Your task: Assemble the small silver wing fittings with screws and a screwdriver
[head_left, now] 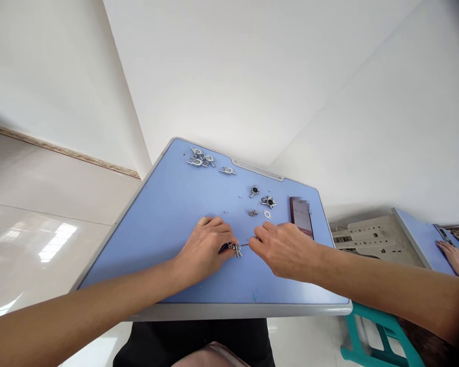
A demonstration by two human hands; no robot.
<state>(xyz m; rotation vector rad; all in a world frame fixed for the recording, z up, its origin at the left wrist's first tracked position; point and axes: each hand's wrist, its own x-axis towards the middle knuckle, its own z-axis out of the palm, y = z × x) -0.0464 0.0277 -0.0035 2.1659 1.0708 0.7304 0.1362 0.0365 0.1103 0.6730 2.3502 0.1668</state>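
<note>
Near the front of the blue desk, my left hand [208,243] is closed on a small metal valve-like part [236,249], pinched between thumb and fingers. My right hand [285,250] is closed around a screwdriver; only its thin shaft [245,244] shows, its tip meeting the part, and its handle is hidden in my fist. Just beyond my hands lie two metal parts with dark round openings, one [254,190] left of the other [270,202]. A flat oval plate [267,214] and a small metal piece [253,212] rest closer to me.
Several metal parts [201,159] are piled at the desk's back left, with one [228,171] apart. A phone [302,216] lies at the right. White walls border the blue desk [145,224]. A green stool [382,336] and another person's hand [453,257] are at right.
</note>
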